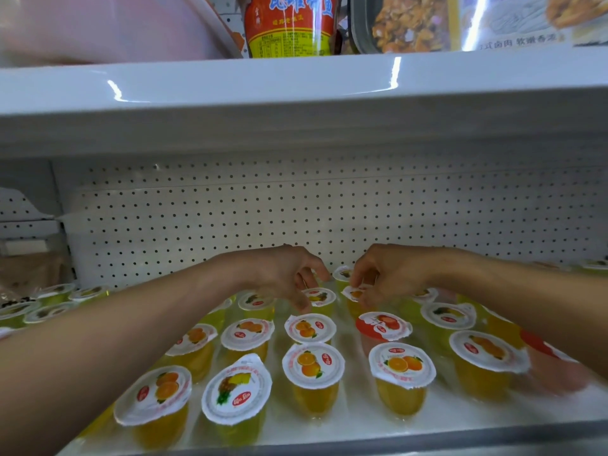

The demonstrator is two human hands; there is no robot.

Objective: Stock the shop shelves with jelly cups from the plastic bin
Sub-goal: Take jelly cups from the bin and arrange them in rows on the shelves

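Observation:
Several jelly cups with white foil lids stand in rows on the white shelf (345, 426); most are yellow-orange, such as an orange one (312, 366) and a pineapple one (235, 388) at the front, with a red-lidded one (383, 325) further in. Both my arms reach deep into the shelf. My left hand (286, 274) hovers with bent fingers just above a cup (319, 297) in the back rows, and whether it touches is unclear. My right hand (385, 274) pinches the tilted lid edge of a jelly cup (355, 293) near the back. The plastic bin is out of view.
A perforated white back panel (296, 218) closes the shelf behind the cups. The upper shelf (296, 93) hangs low overhead and carries a red-and-yellow packet (289, 24) and boxed food. Green-lidded cups (49, 301) stand at the far left.

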